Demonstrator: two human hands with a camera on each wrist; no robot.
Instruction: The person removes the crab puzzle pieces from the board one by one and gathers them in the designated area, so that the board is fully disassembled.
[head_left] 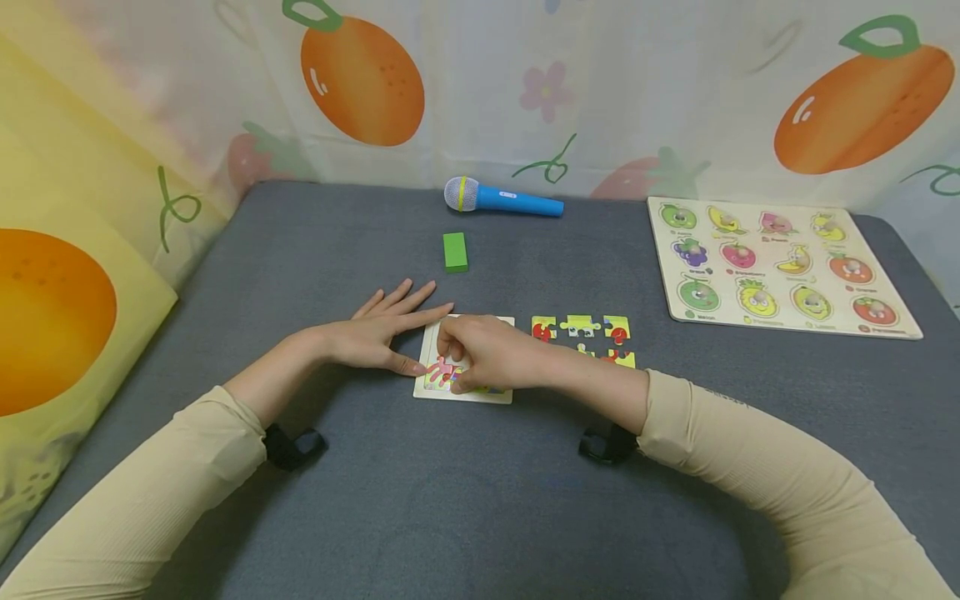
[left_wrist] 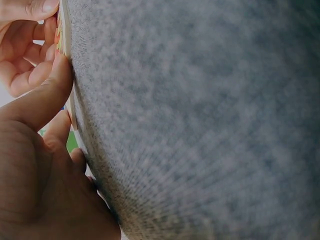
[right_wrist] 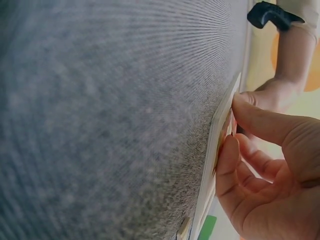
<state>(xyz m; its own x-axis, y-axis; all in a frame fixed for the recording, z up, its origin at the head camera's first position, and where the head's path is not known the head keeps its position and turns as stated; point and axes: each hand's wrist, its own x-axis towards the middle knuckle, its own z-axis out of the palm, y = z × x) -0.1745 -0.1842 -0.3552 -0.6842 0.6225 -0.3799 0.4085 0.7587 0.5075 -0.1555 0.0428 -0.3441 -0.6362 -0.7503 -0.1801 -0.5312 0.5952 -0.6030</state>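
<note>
In the head view, a small jigsaw puzzle in a pale tray [head_left: 427,342] lies on the grey table, with pink and yellow pieces showing inside. My left hand [head_left: 371,340] lies spread at its left side, its thumb on the lower left edge and its index finger by the upper corner. Bent over the tray, my right hand [head_left: 491,354] pinches a puzzle piece [head_left: 444,368] between thumb and index finger, low against the tray. Most of the puzzle is hidden under that hand. The right wrist view has both fingertips [right_wrist: 228,147] right at the tray's surface.
Several loose yellow and red puzzle pieces [head_left: 581,326] lie right of the tray, some partly behind my right forearm. A green block [head_left: 454,252] stands beyond the tray, with a blue toy microphone [head_left: 519,202] behind it. A fruit puzzle board [head_left: 670,308] lies at the far right.
</note>
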